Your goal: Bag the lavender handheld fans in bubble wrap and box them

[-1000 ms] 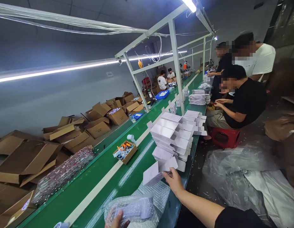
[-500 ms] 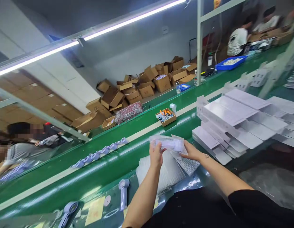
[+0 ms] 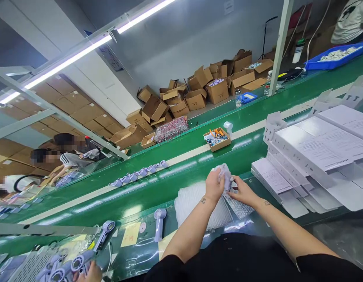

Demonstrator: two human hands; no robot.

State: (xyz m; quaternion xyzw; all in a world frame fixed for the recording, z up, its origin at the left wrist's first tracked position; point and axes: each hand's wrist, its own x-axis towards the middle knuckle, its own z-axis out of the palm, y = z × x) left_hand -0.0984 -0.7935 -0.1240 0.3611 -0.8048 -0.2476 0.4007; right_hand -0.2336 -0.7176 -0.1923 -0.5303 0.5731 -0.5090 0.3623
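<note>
Both hands are raised above a stack of clear bubble-wrap bags. My left hand is closed around a bubble-wrapped package, seen nearly end-on, with something pale lilac inside. At the package's near right side, the fingers of my right hand are curled and pinch its wrapping. Left of the bags, a lilac handheld fan lies on the bench. To the right stand stacked white cartons with open flaps.
Across the green belt runs a row of lilac fans. A small cardboard box of orange and blue parts sits beyond. At lower left, another person's hand touches a fan pile. A metal post rises behind the belt.
The package has turned from lying sideways between both hands to pointing away, gripped mainly in my left hand. My right hand has come closer to the left. The view has swung left.
</note>
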